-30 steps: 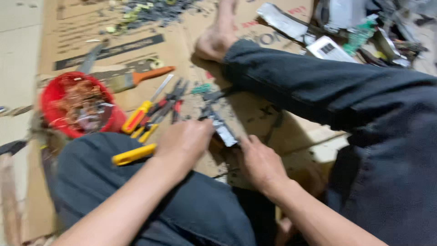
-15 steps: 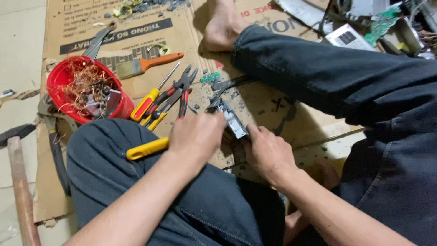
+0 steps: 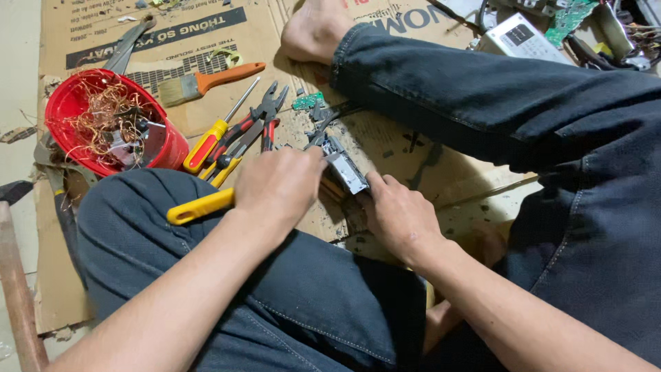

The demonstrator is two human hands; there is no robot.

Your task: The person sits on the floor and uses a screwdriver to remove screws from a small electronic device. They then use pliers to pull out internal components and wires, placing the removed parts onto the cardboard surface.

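Left hand (image 3: 279, 186) closed around a yellow tool handle (image 3: 200, 206), the handle poking out behind the knuckles over the left knee, the working end hidden under the fingers. Right hand (image 3: 399, 217) curled narrow, fingertips pinching the near end of a small grey metal component (image 3: 346, 172) that lies between the two hands on the cardboard sheet (image 3: 385, 141) covering the floor. Probably light and stiff, that component, with hard metal edges and thin leads or tabs at its far end that look easy to bend; likely a bit slick on the flat faces. Best held by the boxy body along its long sides, as now, away from the dark bits at the tip.

Just beyond the left hand, a cluster of tools: red-handled pliers (image 3: 258, 124), a screwdriver with a yellow and red handle (image 3: 210, 141), and farther out a paintbrush with an orange handle (image 3: 206, 81). Small scraps and a green circuit board fragment (image 3: 307, 101) scattered just past the component.

Off to the left of the left hand, a red plastic bowl (image 3: 65, 103), round and shallow, sitting upright, holding a loose tangle of copper wire (image 3: 103, 114) with a few dark and grey parts mixed in; roughly half full, nothing spilling over the rim.

Far beyond the right hand, past the outstretched leg, a heap of electronic scrap (image 3: 551, 27) with a white box among it.
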